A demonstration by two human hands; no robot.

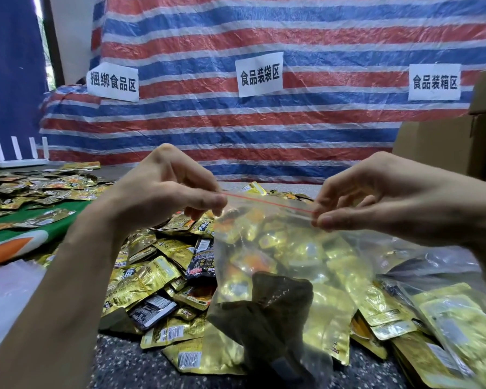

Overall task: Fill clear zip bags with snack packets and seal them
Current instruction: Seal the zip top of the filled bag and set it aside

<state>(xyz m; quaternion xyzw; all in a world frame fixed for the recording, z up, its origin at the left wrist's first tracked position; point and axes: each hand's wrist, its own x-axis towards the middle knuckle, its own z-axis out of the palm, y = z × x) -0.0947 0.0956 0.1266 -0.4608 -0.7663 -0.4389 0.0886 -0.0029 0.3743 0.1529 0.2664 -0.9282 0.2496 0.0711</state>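
Through the plastic the bag's (278, 262) load shows only as a gold blur, and its lower end is smeared past reading. The left hand (163, 192) pinches the zip (267, 203) at one end, fingers curled tight, and the right hand (376, 197) pinches the other. The bag hangs over the pile (157, 276) at mid-table (118, 360).

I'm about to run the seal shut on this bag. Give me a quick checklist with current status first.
1. Left hand pinches the clear bag at the red zip strip's left end: ok.
2. Right hand pinches the strip's right end: ok.
3. Strip stretched straight between the hands: ok.
4. Packets inside sit below the strip: ok.
5. Strip already pressed shut anywhere: cannot tell.
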